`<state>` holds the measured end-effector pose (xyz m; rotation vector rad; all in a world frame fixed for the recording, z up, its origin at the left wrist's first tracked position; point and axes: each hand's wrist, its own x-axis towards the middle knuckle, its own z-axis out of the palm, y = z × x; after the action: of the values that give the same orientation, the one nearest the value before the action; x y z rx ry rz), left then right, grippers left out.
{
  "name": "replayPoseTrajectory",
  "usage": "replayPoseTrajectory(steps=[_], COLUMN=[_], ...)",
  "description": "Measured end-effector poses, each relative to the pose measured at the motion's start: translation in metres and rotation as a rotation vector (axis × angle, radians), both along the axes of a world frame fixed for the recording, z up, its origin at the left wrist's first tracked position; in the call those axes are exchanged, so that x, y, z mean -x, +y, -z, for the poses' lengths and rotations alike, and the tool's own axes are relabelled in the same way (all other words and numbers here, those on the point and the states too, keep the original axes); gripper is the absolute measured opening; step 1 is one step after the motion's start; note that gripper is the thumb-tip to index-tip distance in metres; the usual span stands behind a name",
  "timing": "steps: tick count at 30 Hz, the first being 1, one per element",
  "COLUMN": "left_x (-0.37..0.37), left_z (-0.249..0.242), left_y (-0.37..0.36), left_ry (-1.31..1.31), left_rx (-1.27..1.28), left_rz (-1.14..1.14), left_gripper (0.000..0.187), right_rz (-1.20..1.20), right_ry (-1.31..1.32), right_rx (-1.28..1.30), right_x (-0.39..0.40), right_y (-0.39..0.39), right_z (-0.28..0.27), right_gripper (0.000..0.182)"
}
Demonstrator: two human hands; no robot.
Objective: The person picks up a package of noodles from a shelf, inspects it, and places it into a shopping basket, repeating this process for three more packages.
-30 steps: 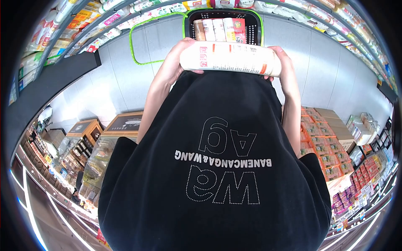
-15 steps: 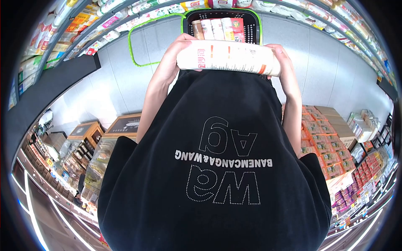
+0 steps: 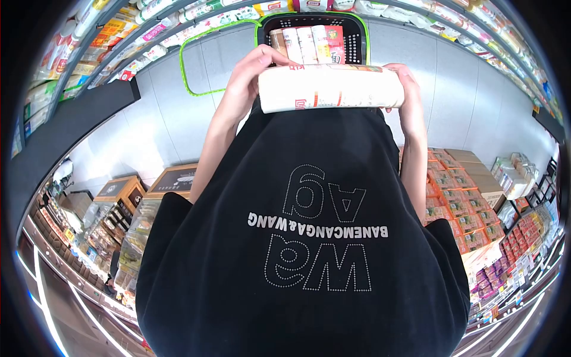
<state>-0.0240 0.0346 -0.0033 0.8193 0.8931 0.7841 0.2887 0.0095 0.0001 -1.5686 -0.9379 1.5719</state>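
A long white pack of dried noodles [image 3: 331,90] lies crosswise in front of my black shirt, gripped at both ends. My left hand [image 3: 247,74] is closed round its left end, with fingers over the top edge. At the other end, my right hand [image 3: 410,89] wraps the pack, its thumb side up. Red and orange print runs along the lower side, while the middle facing me is mostly plain white. Just beyond stands a black shopping basket [image 3: 355,25] with a green rim, holding several upright-looking packs [image 3: 306,44] and a red pack [image 3: 334,38].
The basket's green handle [image 3: 183,62] extends left over the grey floor [image 3: 160,89]. Shelves of bagged goods [image 3: 113,33] curve along the far side. Stacked orange boxes [image 3: 461,190] are at right, and wooden-framed display stands [image 3: 119,189] at left.
Between my hands the noodle pack has rolled, so its printed side has turned downward toward me. It has shifted slightly right and closer, and my left fingers have moved onto its top.
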Motion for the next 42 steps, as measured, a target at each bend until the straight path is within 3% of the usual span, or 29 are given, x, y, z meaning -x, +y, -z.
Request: replayPoseTrajectory(steps=[2,4,6,10,13,15,17,20,22,27,29,30,33,42], left_x=[0.001,-0.001,-0.002,-0.001,0.007,0.008,0.005,0.003,0.001,-0.003,-0.006,-0.007,-0.013,-0.017], left_z=[0.000,-0.007,-0.006,0.001,0.008,0.009,0.007,-0.002,-0.002,0.001,0.003,0.006,0.008,0.006], left_y=[0.000,0.001,-0.002,-0.007,-0.012,-0.012,-0.014,-0.014,-0.015,-0.020,-0.020,-0.020,-0.018,-0.013], left_ry=[-0.139,-0.261,-0.198,-0.064,-0.134,-0.210,-0.050,0.082,0.068,0.012,-0.104,-0.075,-0.087,-0.089], left_rx=[0.116,0.515,0.494,0.408,0.299,0.226,0.025,-0.063,-0.034,0.055,0.213,0.280,0.342,0.412], left_rz=[-0.017,-0.026,0.009,0.076,0.131,0.194,0.180,0.215,0.185,0.073,-0.133,-0.170,-0.282,-0.392], left_gripper=[0.039,0.052,0.054,0.059,0.055,0.049,0.046,0.042,0.041,0.041,0.043,0.053,0.046,0.043], right_rz=[0.018,0.034,0.086,0.080,0.030,0.028,0.038,-0.039,-0.128,-0.006,0.000,0.007,0.039,0.024], right_ry=[-0.016,-0.031,-0.073,-0.041,-0.080,0.084,0.036,-0.013,-0.017,-0.040,-0.075,-0.113,-0.099,-0.005], right_rx=[-0.055,-0.112,-0.329,-0.343,-0.286,-0.104,-0.029,0.185,0.325,0.076,0.011,-0.053,-0.151,-0.179], right_x=[-0.003,-0.001,0.002,0.003,-0.001,-0.003,-0.002,-0.002,-0.003,0.001,-0.001,0.000,0.007,0.005], right_y=[-0.003,-0.006,-0.009,-0.011,-0.009,-0.006,-0.001,0.003,0.003,-0.009,-0.010,-0.010,-0.011,-0.021], right_z=[-0.001,-0.001,-0.002,-0.004,-0.007,-0.011,-0.007,-0.020,-0.022,-0.013,-0.009,-0.009,-0.012,-0.002], right_gripper=[0.044,0.040,0.036,0.035,0.039,0.047,0.050,0.052,0.052,0.044,0.041,0.038,0.034,0.033])
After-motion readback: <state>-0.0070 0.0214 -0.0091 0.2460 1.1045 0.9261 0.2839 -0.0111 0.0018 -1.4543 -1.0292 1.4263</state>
